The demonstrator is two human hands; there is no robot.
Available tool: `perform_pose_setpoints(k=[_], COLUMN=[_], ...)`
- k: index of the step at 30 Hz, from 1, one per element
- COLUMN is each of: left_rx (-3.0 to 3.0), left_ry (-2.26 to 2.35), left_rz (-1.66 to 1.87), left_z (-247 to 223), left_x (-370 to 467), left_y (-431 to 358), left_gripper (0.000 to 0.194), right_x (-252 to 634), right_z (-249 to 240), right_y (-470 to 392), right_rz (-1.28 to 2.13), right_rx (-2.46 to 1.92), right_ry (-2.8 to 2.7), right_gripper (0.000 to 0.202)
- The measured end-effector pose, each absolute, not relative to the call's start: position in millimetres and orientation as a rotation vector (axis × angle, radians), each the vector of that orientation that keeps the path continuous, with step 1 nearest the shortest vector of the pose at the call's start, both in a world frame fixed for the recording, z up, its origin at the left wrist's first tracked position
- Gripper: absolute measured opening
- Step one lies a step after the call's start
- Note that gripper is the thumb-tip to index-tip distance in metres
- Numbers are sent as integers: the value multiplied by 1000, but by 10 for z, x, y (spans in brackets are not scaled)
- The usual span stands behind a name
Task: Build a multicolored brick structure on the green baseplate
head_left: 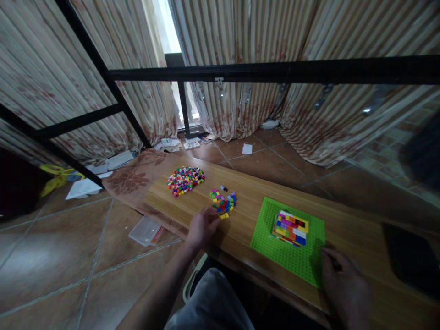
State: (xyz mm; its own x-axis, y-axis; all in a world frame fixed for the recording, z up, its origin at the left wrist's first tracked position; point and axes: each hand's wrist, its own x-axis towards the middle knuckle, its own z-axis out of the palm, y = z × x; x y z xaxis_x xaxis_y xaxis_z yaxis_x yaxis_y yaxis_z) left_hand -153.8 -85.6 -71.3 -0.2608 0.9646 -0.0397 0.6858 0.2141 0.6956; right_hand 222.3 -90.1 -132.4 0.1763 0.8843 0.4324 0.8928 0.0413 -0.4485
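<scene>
My left hand (204,225) is over the wooden table beside a small spread of loose toy bricks (225,200). Its fingers are curled together next to two yellow bricks (224,215), and whatever may be in them is hidden. A block of stacked multicoloured bricks (291,228) stands on a green studded baseplate (266,247). At the plate's right edge is my right hand (345,282), its thumb and fingers drawn together. A dark spot shows between those fingers; I cannot tell whether it is a brick or shadow.
A larger heap of mixed bricks (185,180) lies toward the table's left end. A dark flat object (410,256) rests at the right. Beyond the wooden table (247,183) run a black metal rail (254,73) and curtains. A clear plastic lid or tray (146,230) is on the floor.
</scene>
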Motion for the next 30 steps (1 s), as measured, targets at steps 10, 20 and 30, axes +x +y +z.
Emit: perform_pose_setpoints(k=[10,20,30], left_rx=[1706,1231,1599], left_ry=[2089,1446,1591], left_rz=[676,1223,962], left_z=[-748,-638,-406], left_x=[-1344,-907,-198], left_y=[-766,-548,-167], left_gripper=[13,7,8], right_x=[2185,2141,2109], right_z=[-1274,-1275,-1247], right_y=[-907,-896,-889], right_rz=[-35,17,80], right_rx=[-1813,-1766,-1735], right_ry=[-1675,-1631,-1616], right_gripper=[40,40,31])
